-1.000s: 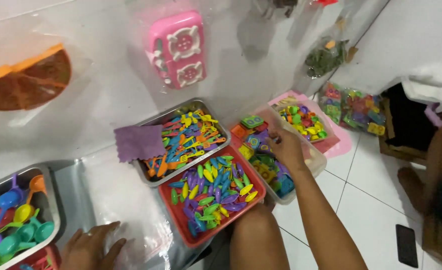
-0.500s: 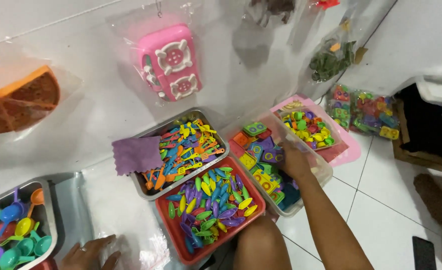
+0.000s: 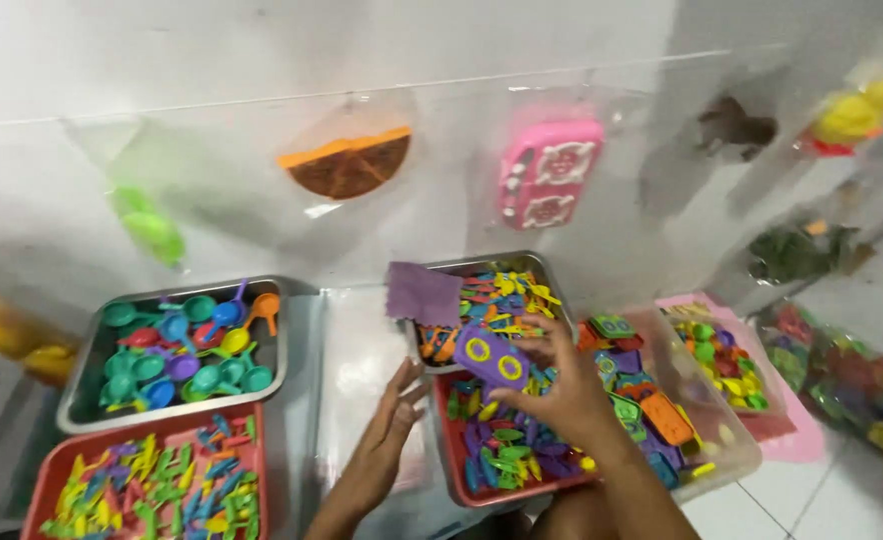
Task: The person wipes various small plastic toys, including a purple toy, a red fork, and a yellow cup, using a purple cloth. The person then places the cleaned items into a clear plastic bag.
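Pretty plain room: a white wall [image 3: 212,60] runs across the back, with a thin horizontal seam partway up. Clear plastic bags hang along it, each holding a toy: a green one [image 3: 147,225], an orange-and-brown half-round one [image 3: 350,163], a pink rectangular one [image 3: 547,172], a dark brown one [image 3: 732,128] and a yellow one [image 3: 857,115] over at the right. The floor is white tile [image 3: 812,490] with dark grout lines, visible at the lower right. Lighting is soft and even, a bit of glare coming off the plastic bags.
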